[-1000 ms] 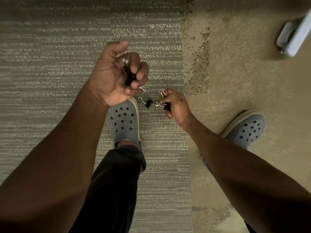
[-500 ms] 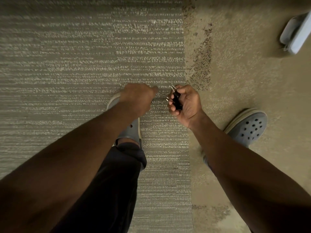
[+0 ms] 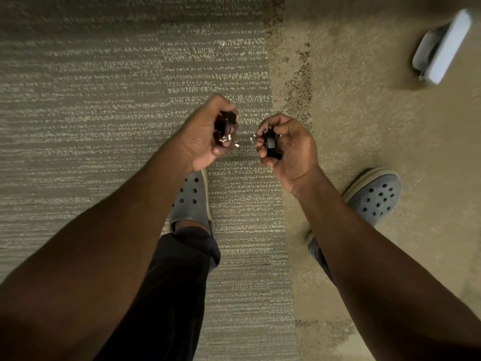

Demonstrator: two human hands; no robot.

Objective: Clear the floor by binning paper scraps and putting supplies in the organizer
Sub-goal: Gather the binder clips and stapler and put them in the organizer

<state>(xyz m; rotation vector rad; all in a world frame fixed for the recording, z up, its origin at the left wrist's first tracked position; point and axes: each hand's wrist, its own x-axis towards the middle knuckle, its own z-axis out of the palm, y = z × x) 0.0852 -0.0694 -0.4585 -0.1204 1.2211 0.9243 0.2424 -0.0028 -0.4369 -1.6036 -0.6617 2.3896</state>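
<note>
Two bare hands are raised side by side above the floor, each curled around a small bunch of black binder clips. The left hand (image 3: 205, 136) has its fingers wrapped over the left bunch of clips (image 3: 226, 126), whose black bodies poke out past the fingertips at the top, while silver wire handles stick out below the fingers toward the gap between the hands. The right hand (image 3: 291, 149) cups the right bunch of clips (image 3: 270, 144) against its palm, fingers bent around them; one wire loop rises above the thumb side. The two bunches sit near each other but apart, with striped carpet (image 3: 104, 100) showing between the fingertips.

Below the left hand's wrist sits a grey perforated clog (image 3: 191, 201); below and outward from the right wrist is a second grey clog (image 3: 377, 199) on plain beige carpet (image 3: 364, 113). Well beyond the right hand's fingers, at the far upper corner, lies a pale rounded plastic object (image 3: 442, 48), too blurred to identify. No writing, label or brand can be read on anything.
</note>
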